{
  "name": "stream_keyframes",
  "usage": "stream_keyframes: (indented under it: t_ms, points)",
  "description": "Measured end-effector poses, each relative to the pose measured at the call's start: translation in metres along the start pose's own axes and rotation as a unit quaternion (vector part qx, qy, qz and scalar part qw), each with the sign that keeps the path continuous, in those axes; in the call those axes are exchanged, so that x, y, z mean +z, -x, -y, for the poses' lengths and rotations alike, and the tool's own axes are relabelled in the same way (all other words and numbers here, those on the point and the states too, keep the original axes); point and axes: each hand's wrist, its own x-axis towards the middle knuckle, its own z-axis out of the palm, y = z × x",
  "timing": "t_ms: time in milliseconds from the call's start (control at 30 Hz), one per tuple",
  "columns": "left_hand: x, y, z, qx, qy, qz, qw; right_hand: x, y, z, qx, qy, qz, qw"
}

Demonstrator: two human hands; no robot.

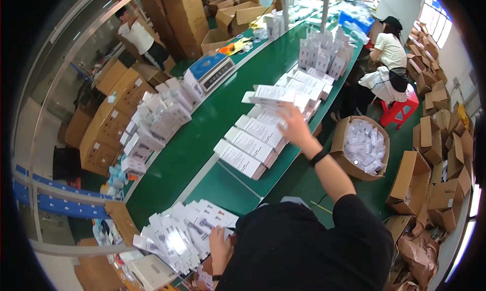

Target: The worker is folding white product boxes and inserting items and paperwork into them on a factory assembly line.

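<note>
My left hand (220, 246) is at the near end of the green table, its fingers curled on the edge of a fanned pile of flat white printed cartons (195, 230). My right arm reaches out over the table. With fingers apart, my right hand (295, 126) is beside rows of bundled white cartons (250, 145). At its fingertips, a few flat white cartons (273, 94) lie askew on top of the rows. Whether the fingers press on these cartons is hard to make out.
Upright white cartons (324, 53) stand farther along the table, with more (162, 113) at the left edge near a blue-topped device (211, 70). A cardboard box of clear-wrapped items (363, 146) is at right. A person (390, 53) sits by a red stool (400, 107); another person (142, 37) stands far left.
</note>
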Motion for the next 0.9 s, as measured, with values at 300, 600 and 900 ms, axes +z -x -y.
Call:
stream_keyframes:
  t_ms: [300,600,900]
  points:
    - [-0.161,-0.049,-0.151,-0.178,0.152,-0.161,0.959,0.000,0.050,0.203,-0.212,-0.293,0.101,0.927]
    - [-0.188,-0.071,-0.126,-0.178,0.414,-0.099,0.887,-0.020,0.032,0.265,-0.207,-0.357,0.131,0.902]
    - [-0.198,-0.066,-0.101,0.171,0.244,-0.116,0.948,-0.021,0.042,0.260,-0.107,-0.572,0.277,0.765]
